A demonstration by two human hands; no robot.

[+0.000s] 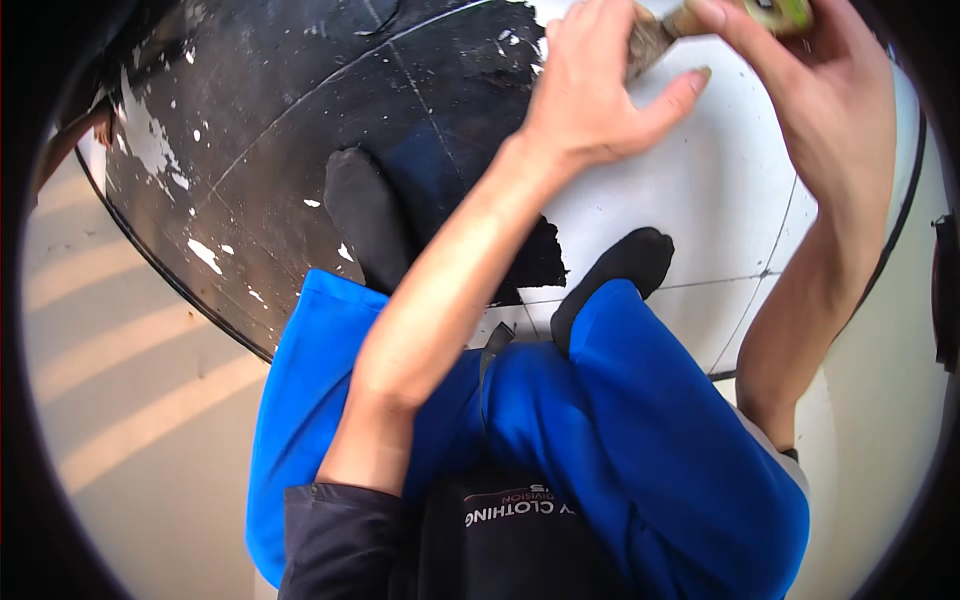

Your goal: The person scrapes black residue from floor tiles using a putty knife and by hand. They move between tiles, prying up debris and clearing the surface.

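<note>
My right hand (832, 82) grips a hand tool (651, 45) at the top right, apparently a scraper or brush, with a worn grey-brown head. A green-yellow part of its handle (787, 13) shows by my fingers. Beside the tool's head is my left hand (585, 90), thumb spread away from the fingers. The top edge cuts off its fingertips, so whether they touch the tool is unclear. Below both hands, a black coating or sheet (442, 142) with a ragged edge lies over white floor tile (720, 187).
My black-socked feet, left (367, 210) and right (619, 277), rest on the floor, on either side of the ragged edge. White patches (146, 135) break the black surface. A dark curved line (172, 289) borders the floor area. Another person's hand (103, 129) shows at far left.
</note>
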